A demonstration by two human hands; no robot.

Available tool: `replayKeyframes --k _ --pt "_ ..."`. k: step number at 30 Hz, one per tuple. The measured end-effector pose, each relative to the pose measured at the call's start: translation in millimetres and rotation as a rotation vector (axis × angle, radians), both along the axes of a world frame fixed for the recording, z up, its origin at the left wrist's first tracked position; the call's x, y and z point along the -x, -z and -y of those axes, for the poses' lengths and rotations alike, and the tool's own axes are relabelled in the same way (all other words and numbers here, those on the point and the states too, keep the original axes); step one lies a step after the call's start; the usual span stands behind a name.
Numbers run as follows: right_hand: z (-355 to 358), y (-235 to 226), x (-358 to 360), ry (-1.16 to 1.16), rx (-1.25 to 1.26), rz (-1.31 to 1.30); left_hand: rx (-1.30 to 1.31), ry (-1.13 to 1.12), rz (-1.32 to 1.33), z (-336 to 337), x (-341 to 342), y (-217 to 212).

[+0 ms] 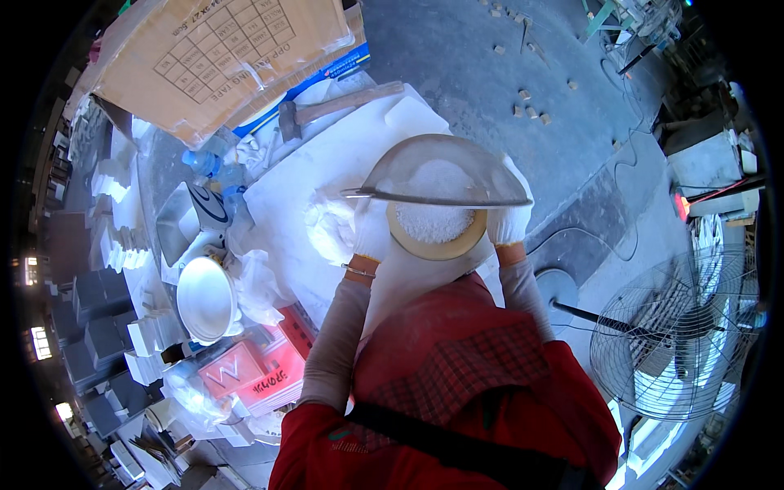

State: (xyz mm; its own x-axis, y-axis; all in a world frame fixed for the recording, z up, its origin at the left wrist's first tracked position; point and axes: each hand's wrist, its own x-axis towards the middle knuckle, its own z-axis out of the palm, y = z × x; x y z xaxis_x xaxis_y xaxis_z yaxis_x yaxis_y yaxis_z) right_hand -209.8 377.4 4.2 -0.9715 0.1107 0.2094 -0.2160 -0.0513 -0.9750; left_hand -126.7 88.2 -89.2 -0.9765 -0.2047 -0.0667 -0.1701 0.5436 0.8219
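A round metal mesh sieve is tilted in front of me, its rim nearly edge-on. White granules fill a cream bowl below it, and a white heap shows dimly through the mesh. My left hand, in a white glove, closes at the sieve's left side, close to the bowl. On the opposite side my gloved right hand closes at the sieve's rim. Most fingertips are hidden behind the sieve and bowl. A white-dusted board lies to the left, with a crumpled white bag on it.
A hammer lies at the far edge, beside a large cardboard box. Leftward are a plastic bottle, a metal container, a white bowl and a red box. A caged floor fan stands right.
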Motion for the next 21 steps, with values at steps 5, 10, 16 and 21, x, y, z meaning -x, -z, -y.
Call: replayKeyframes --k 5,10,16,21 --pt "-6.2 0.5 3.7 -0.024 0.008 -0.057 0.069 -0.061 0.02 -3.3 -0.3 3.5" --pt "-7.4 -8.9 2.5 0.039 -0.137 -0.069 -0.357 -0.13 -0.085 -18.6 -5.5 -50.6" --pt "-3.1 -1.1 8.9 0.004 -0.026 -0.107 -0.828 -0.299 -0.174 -28.1 3.7 -55.6" --pt "-8.1 -7.0 12.1 0.016 -0.149 -0.091 -1.068 -0.197 -0.257 -35.5 -9.7 -128.0"
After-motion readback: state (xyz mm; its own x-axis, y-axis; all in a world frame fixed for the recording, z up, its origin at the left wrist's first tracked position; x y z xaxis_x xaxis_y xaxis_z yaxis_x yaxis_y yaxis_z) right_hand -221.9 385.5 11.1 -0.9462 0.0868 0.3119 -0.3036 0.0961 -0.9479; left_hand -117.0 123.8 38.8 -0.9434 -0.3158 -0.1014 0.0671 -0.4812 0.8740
